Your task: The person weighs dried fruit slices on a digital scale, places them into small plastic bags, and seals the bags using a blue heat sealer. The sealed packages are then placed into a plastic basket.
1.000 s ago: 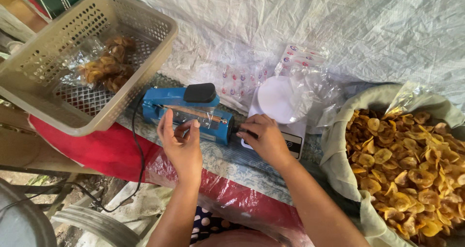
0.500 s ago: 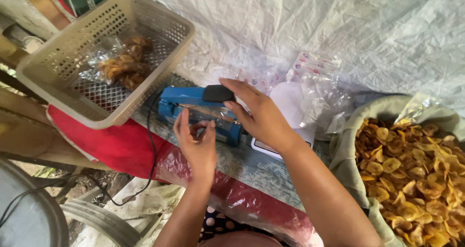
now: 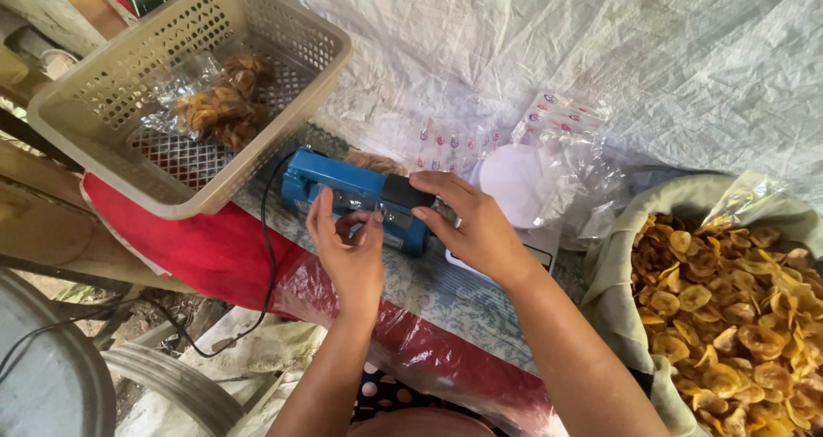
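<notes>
At the blue heat sealer (image 3: 353,198) the left hand (image 3: 350,253) curls its fingers near the front edge, pinching something I cannot make out, while the right hand (image 3: 467,221) presses its fingers flat on the black handle (image 3: 406,193). One filled bag of chips (image 3: 214,102) lies in the basket (image 3: 283,115) beyond the sealer; the sack of loose chips (image 3: 729,308) right of it is full, so most looks left. Whatever sits under the sealer's bar is hidden.

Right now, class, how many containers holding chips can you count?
2: the basket upper left with one bagged portion, and the sack of loose chips at right. Others may be hidden.
</notes>
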